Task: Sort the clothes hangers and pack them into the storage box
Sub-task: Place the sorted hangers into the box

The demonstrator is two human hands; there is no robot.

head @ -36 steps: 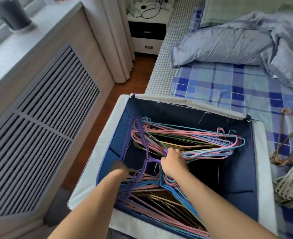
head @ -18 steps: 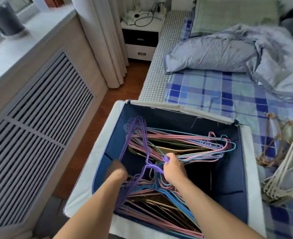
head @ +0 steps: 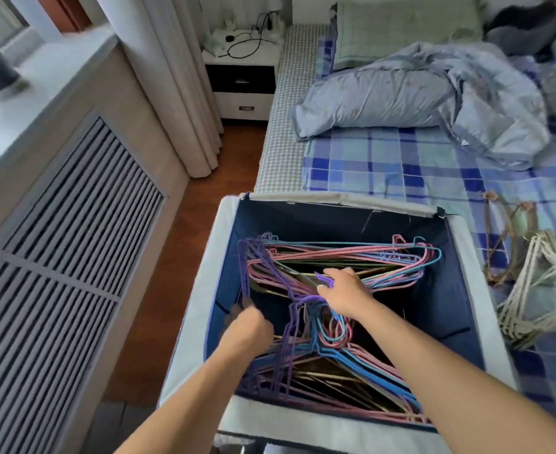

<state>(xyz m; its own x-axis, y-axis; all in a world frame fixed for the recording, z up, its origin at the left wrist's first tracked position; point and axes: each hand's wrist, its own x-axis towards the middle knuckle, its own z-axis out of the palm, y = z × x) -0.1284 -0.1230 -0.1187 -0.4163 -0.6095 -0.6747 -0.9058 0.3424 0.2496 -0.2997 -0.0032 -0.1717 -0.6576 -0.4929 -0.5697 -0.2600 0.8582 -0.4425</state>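
Hangers [head: 342, 257]: tangled wire bundles inside my box [head: 335, 200]. My right hand [head: 343, 294] pinches purple hooks at box centre. My left hand [head: 247, 326], nearer the box's left wall, is blurred; grasp unclear. Light, springy, snag-prone; I'd lift by gathered hooks.

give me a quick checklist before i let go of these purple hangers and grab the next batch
1. Purple hangers inside the storage box: ok.
2. Right hand grips the purple hooks: ok.
3. Left hand has a hold on the purple bundle: cannot tell, blurred.
4. Hooks free of the pink and blue hangers: not ok, they overlap.
5. Room left in the box: ok, dark bottom shows at the right.
6. Next batch in reach: ok, white hangers lie on the bed beside the box.
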